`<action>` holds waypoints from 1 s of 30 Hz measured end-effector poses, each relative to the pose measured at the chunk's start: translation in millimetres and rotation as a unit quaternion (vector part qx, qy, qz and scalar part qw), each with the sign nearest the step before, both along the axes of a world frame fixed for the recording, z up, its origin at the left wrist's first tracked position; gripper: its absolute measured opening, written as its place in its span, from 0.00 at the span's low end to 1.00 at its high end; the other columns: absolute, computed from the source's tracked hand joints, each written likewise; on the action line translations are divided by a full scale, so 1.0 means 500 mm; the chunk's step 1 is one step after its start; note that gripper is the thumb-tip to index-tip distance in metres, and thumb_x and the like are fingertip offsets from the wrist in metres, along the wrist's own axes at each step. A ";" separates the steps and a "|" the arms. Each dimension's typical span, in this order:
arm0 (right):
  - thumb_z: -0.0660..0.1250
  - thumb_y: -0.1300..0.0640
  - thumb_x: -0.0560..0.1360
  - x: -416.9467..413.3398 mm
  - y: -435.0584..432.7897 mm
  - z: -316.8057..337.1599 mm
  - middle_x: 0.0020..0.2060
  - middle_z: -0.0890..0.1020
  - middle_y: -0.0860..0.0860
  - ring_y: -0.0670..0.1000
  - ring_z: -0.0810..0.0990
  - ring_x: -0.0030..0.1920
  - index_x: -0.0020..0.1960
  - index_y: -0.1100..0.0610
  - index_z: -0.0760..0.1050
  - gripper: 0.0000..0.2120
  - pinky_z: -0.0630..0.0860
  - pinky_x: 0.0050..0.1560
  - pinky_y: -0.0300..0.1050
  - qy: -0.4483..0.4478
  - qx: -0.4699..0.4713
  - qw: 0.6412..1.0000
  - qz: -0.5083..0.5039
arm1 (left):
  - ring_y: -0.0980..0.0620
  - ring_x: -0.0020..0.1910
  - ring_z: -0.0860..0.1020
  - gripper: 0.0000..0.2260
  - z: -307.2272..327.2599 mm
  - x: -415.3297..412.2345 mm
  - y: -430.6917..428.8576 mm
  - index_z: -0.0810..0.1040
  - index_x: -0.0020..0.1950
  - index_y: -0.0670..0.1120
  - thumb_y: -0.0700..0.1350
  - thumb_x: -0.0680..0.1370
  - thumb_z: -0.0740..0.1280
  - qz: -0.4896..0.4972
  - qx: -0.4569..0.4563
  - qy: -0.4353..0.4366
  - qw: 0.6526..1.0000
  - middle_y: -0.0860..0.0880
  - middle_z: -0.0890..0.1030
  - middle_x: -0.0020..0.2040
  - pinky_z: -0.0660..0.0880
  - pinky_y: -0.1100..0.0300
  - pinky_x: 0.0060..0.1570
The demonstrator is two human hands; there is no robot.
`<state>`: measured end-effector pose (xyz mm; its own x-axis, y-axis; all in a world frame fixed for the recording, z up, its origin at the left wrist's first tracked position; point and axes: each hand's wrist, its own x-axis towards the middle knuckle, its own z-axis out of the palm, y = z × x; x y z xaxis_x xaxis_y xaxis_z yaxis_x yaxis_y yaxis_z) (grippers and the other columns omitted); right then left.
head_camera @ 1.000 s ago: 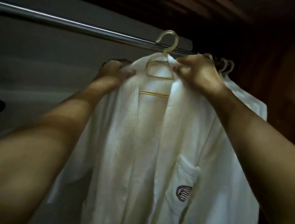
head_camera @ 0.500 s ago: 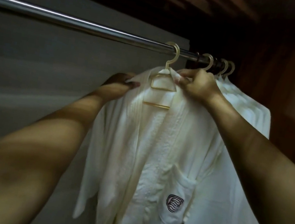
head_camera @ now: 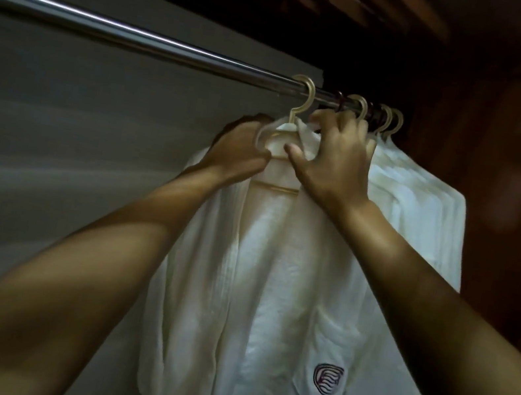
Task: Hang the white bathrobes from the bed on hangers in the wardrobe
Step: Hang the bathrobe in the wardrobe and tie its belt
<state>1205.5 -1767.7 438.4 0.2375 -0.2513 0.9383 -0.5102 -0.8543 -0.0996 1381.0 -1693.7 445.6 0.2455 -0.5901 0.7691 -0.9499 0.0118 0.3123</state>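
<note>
Newly hooked over rail: hanger | left hand, right hand clench bathrobe collar | soft, limp; hold at hanger neck.

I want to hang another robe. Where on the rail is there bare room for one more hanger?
The rail is bare from the picture's left edge up to the front hanger's hook. Right of that hook it is crowded: three more hooks and hung robes pack against the wooden side wall.
</note>
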 end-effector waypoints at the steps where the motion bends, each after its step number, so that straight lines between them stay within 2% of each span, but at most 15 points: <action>1: 0.69 0.43 0.73 0.005 0.008 -0.004 0.56 0.77 0.53 0.57 0.73 0.58 0.60 0.52 0.76 0.20 0.67 0.56 0.53 0.001 -0.017 1.000 -0.011 | 0.58 0.44 0.80 0.10 0.003 -0.008 -0.001 0.79 0.52 0.54 0.47 0.72 0.66 -0.019 -0.005 0.021 1.000 0.56 0.82 0.45 0.72 0.62 0.40; 3: 0.69 0.51 0.74 0.005 0.000 -0.016 0.54 0.77 0.53 0.57 0.73 0.57 0.58 0.54 0.77 0.14 0.68 0.55 0.54 0.005 -0.023 1.000 0.002 | 0.59 0.41 0.79 0.09 0.004 -0.011 0.001 0.80 0.50 0.52 0.45 0.71 0.66 -0.021 -0.026 0.039 0.999 0.56 0.82 0.44 0.72 0.62 0.40; 6: 0.64 0.59 0.76 -0.022 -0.021 -0.017 0.52 0.79 0.55 0.56 0.75 0.54 0.54 0.58 0.79 0.09 0.73 0.53 0.51 -0.015 -0.003 0.997 0.080 | 0.56 0.45 0.78 0.08 0.004 0.002 0.004 0.83 0.53 0.50 0.46 0.77 0.66 -0.010 -0.057 0.042 0.997 0.55 0.83 0.46 0.69 0.63 0.45; 9: 0.62 0.61 0.77 -0.038 -0.022 -0.002 0.50 0.81 0.54 0.55 0.77 0.52 0.52 0.58 0.80 0.09 0.69 0.50 0.41 -0.019 0.019 0.995 0.097 | 0.53 0.49 0.81 0.10 0.019 0.018 0.005 0.86 0.53 0.49 0.49 0.79 0.66 -0.012 -0.095 0.080 0.992 0.51 0.86 0.48 0.69 0.65 0.47; 12: 0.64 0.67 0.75 -0.039 -0.003 -0.016 0.47 0.80 0.54 0.51 0.72 0.48 0.49 0.58 0.80 0.08 0.63 0.47 0.37 -0.017 -0.035 0.996 0.075 | 0.51 0.48 0.82 0.09 0.025 0.008 0.006 0.87 0.51 0.49 0.47 0.78 0.67 0.004 -0.152 0.102 0.983 0.50 0.86 0.47 0.70 0.66 0.47; 14: 0.65 0.71 0.73 -0.038 0.003 -0.044 0.45 0.80 0.55 0.55 0.73 0.49 0.48 0.59 0.80 0.10 0.68 0.50 0.44 0.018 -0.097 0.993 0.065 | 0.52 0.48 0.82 0.08 0.012 -0.011 0.006 0.86 0.51 0.49 0.45 0.78 0.67 -0.018 -0.175 0.147 0.973 0.53 0.85 0.45 0.73 0.63 0.47; 15: 0.65 0.72 0.71 -0.039 -0.004 -0.058 0.45 0.81 0.56 0.58 0.75 0.49 0.48 0.58 0.80 0.12 0.72 0.54 0.50 0.050 -0.121 0.989 0.061 | 0.53 0.48 0.83 0.08 0.002 -0.022 0.009 0.86 0.52 0.49 0.45 0.78 0.67 -0.033 -0.179 0.167 0.969 0.54 0.85 0.46 0.75 0.62 0.48; 17: 0.66 0.72 0.70 -0.045 -0.019 -0.082 0.44 0.82 0.56 0.61 0.78 0.50 0.49 0.58 0.81 0.13 0.73 0.58 0.58 0.110 -0.132 0.984 0.040 | 0.52 0.53 0.83 0.12 -0.021 -0.033 0.012 0.85 0.57 0.49 0.44 0.78 0.65 -0.039 -0.180 0.178 0.967 0.52 0.86 0.51 0.78 0.58 0.54; 20: 0.67 0.66 0.72 -0.068 -0.018 -0.098 0.46 0.81 0.55 0.59 0.79 0.49 0.51 0.57 0.82 0.10 0.71 0.55 0.55 0.079 -0.093 0.993 0.002 | 0.45 0.62 0.78 0.21 -0.066 -0.030 0.019 0.79 0.66 0.49 0.41 0.74 0.64 0.035 -0.162 0.147 0.975 0.47 0.80 0.62 0.75 0.53 0.62; 22: 0.67 0.59 0.75 -0.094 -0.003 -0.118 0.52 0.78 0.55 0.57 0.75 0.54 0.57 0.55 0.79 0.11 0.69 0.56 0.53 0.022 -0.064 0.997 -0.041 | 0.40 0.64 0.73 0.23 -0.109 -0.011 0.022 0.75 0.66 0.47 0.38 0.71 0.65 0.104 -0.139 0.137 0.975 0.43 0.75 0.64 0.72 0.48 0.65; 25: 0.69 0.52 0.75 -0.154 0.000 -0.172 0.61 0.73 0.56 0.57 0.71 0.62 0.66 0.54 0.73 0.20 0.67 0.62 0.53 -0.064 0.016 0.994 -0.092 | 0.38 0.67 0.71 0.24 -0.192 0.017 0.039 0.71 0.67 0.42 0.38 0.71 0.66 0.139 -0.088 0.227 0.960 0.39 0.73 0.65 0.71 0.51 0.65; 27: 0.71 0.50 0.76 -0.191 -0.002 -0.222 0.66 0.71 0.55 0.56 0.70 0.67 0.70 0.53 0.69 0.25 0.69 0.66 0.53 -0.117 0.106 0.984 -0.076 | 0.40 0.65 0.74 0.24 -0.242 0.022 0.046 0.71 0.69 0.44 0.45 0.73 0.69 0.113 -0.038 0.282 0.952 0.41 0.75 0.65 0.72 0.56 0.62; 30: 0.72 0.50 0.78 -0.208 0.004 -0.270 0.69 0.71 0.55 0.56 0.72 0.69 0.75 0.56 0.64 0.30 0.70 0.69 0.51 -0.153 0.254 0.955 0.003 | 0.41 0.67 0.76 0.33 -0.272 0.007 0.038 0.67 0.74 0.48 0.60 0.74 0.70 0.079 0.035 0.295 0.952 0.45 0.75 0.70 0.75 0.49 0.66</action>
